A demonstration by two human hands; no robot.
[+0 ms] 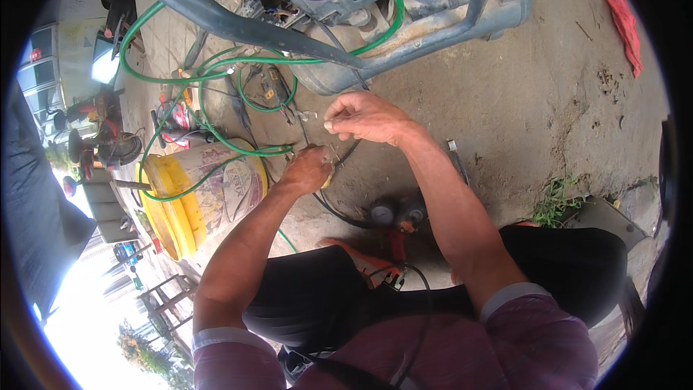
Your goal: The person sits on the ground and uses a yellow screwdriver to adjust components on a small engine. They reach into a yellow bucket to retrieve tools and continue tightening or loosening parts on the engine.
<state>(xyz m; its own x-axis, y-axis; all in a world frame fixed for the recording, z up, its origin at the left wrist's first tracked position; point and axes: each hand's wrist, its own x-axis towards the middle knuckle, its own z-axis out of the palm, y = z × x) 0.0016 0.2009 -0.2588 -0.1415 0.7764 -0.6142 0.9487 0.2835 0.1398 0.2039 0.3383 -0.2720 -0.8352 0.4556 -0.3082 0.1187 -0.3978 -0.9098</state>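
Note:
My left hand (309, 168) is closed in front of me. A pale yellowish bit shows at its edge, too small to name. Just right of it and a little farther away, my right hand (368, 117) has its thumb and fingers pinched together; whatever is between them is hidden or too small to tell. A thin black hose (330, 209) runs below the left hand toward two round gauges (382, 213) on the ground near my feet. Green hose (271, 150) ends in a bunch close to my left wrist. Beyond the hands lies a tool with a dark, yellowish body (274, 87).
A grimy machine with a tank and tubular frame (238, 25) stands at the far side, green hose looped over it. At left a yellow-rimmed bucket (170, 206) lies tipped. Red cloth (619, 18) is at the far right, and grass (559, 202) grows nearer.

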